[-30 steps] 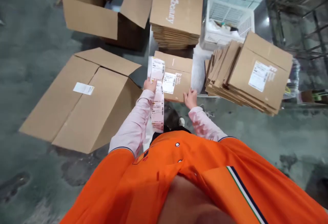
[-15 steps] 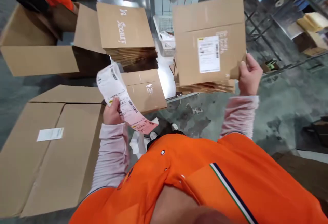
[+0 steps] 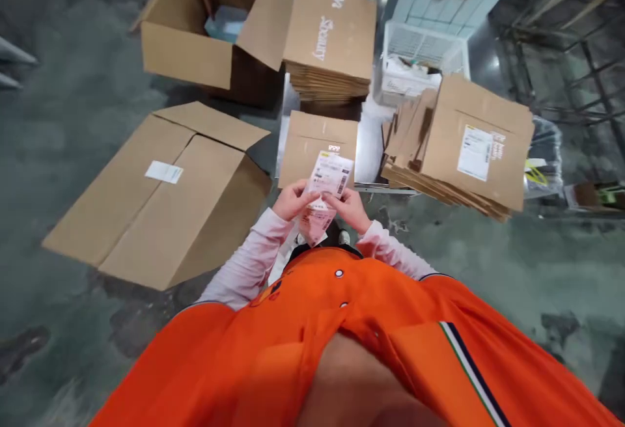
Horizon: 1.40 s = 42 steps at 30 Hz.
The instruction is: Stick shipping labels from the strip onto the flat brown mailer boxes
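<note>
Both hands pinch a strip of printed shipping labels (image 3: pixel 331 173) in front of my body, its lower part hanging down pinkish. My left hand (image 3: pixel 291 200) grips the strip's left edge. At the right edge, my right hand (image 3: pixel 352 208) has its thumb and fingers closed on it. Just beyond the strip lies a flat folded carton (image 3: pixel 317 137) with small white print. To the right, a flat carton (image 3: pixel 444 147) bearing a stuck-on white label (image 3: pixel 475 152) rests on a pile of other flat cartons.
A tall stack of flat cartons (image 3: pixel 332 30) stands on the metal table. A white basket (image 3: pixel 420 43) with papers sits behind. On the left are a closed big box (image 3: pixel 146 206) and an open box (image 3: pixel 188 53), with another person's arms reaching into it.
My right hand has let go of the labelled carton, which now lies on the right pile. It has come over to the label strip, and my left hand has moved in toward the middle.
</note>
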### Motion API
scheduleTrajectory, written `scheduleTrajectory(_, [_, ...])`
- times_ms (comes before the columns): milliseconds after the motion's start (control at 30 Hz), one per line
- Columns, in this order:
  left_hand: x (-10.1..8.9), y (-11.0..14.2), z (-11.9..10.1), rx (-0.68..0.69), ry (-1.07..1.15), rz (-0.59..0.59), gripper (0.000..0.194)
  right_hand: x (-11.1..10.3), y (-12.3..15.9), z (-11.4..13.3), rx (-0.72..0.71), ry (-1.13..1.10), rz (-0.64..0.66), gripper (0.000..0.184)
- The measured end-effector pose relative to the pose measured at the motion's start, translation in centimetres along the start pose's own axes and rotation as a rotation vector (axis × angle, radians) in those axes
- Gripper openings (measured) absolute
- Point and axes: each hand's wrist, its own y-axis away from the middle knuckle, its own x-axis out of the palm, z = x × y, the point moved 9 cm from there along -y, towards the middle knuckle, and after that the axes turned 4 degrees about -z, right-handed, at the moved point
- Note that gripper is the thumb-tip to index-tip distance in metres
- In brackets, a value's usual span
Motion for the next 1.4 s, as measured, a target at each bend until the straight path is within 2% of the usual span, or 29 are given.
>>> scheduleTrajectory(67, [-1.7,-0.5,0.3,0.005,0.055,-0.13,0.054,0.8,-0.7,-0.6,0.028,0.108,0.105,0.049])
scheduleTrajectory(100, [-2.1,-0.7,0.9,-0.013,0.069,-0.167,0.052,0.6,-1.3,-0.2,0.01,0.146,0.113,0.048])
scheduleTrajectory(167, [-2.4,-0.8,2.1,-0.052,0.064,-0.211,0.048,-0.1,-2.8,1.2,-0.066,0.205,0.061,0.044])
scheduleTrajectory(233, [-2.6,-0.7,3.3,-0.067,0.044,-0.282,0.044,-0.4,-4.2,2.5,-0.143,0.288,0.025,0.031])
scheduleTrajectory(367, [-3.4,-1.0,5.5,-0.079,0.034,-0.468,0.05,0.3,-6.0,2.3,-0.16,0.436,0.029,0.02])
scheduleTrajectory(400, [-3.5,-1.3,6.1,-0.084,0.067,-0.472,0.049,0.4,-6.4,2.2,-0.169,0.452,0.015,0.018])
scheduleTrajectory(467, [-3.1,-2.2,7.4,-0.105,0.172,-0.403,0.043,0.5,-7.7,2.2,-0.223,0.468,-0.009,0.013])
scheduleTrajectory(567, [-2.4,-2.8,10.4,-0.238,0.286,-0.248,0.054,0.5,-11.0,2.4,-0.311,0.468,-0.058,0.011])
scheduleTrajectory(700, [-2.4,-0.1,15.8,-0.511,0.34,-0.222,0.053,-0.5,-16.9,0.3,-0.266,0.631,-0.205,0.012])
scheduleTrajectory(767, [-2.5,2.2,17.8,-0.585,0.336,-0.239,0.051,-0.8,-19.4,-1.6,-0.184,0.784,-0.247,0.022])
scheduleTrajectory(833, [-2.7,4.8,19.1,-0.636,0.314,-0.254,0.049,-0.7,-20.9,-3.0,-0.132,0.94,-0.267,0.05])
scheduleTrajectory(900, [-3.2,7.3,19.6,-0.682,0.286,-0.255,0.048,1.0,-21.4,-3.8,-0.187,1.086,-0.163,0.074])
scheduleTrajectory(967, [-4.3,8.7,19.1,-0.685,0.261,-0.259,0.049,4.0,-20.1,-4.5,-0.313,1.181,0.059,0.082])
scheduleTrajectory(1033, [-6.2,8.3,17.5,-0.606,0.246,-0.298,0.05,6.8,-16.6,-5.0,-0.431,1.188,0.293,0.08])
scheduleTrajectory(1100, [-8.4,5.8,15.2,-0.479,0.248,-0.352,0.052,8.5,-11.7,-5.4,-0.512,1.116,0.492,0.076])
scheduleTrajectory(1167, [-10.3,2.0,12.8,-0.387,0.168,-0.409,0.047,9.1,-6.5,-5.8,-0.562,0.978,0.717,0.067])
scheduleTrajectory(1200, [-11.2,-0.1,11.6,-0.358,0.08,-0.448,0.043,8.2,-5.3,-5.9,-0.512,0.937,0.693,0.058])
scheduleTrajectory(1300, [-12.4,-6.4,7.8,-0.268,-0.187,-0.54,0.025,1.4,-5.6,-5.3,-0.25,0.915,0.236,0.049])
scheduleTrajectory(1333, [-12.2,-8.2,6.7,-0.239,-0.227,-0.537,0.019,-0.9,-5.7,-4.9,-0.189,0.916,0.101,0.049])
scheduleTrajectory(1400, [-11.1,-10.7,5.2,-0.188,-0.243,-0.464,0.013,-3.8,-6.0,-4.1,-0.138,0.924,-0.024,0.051])
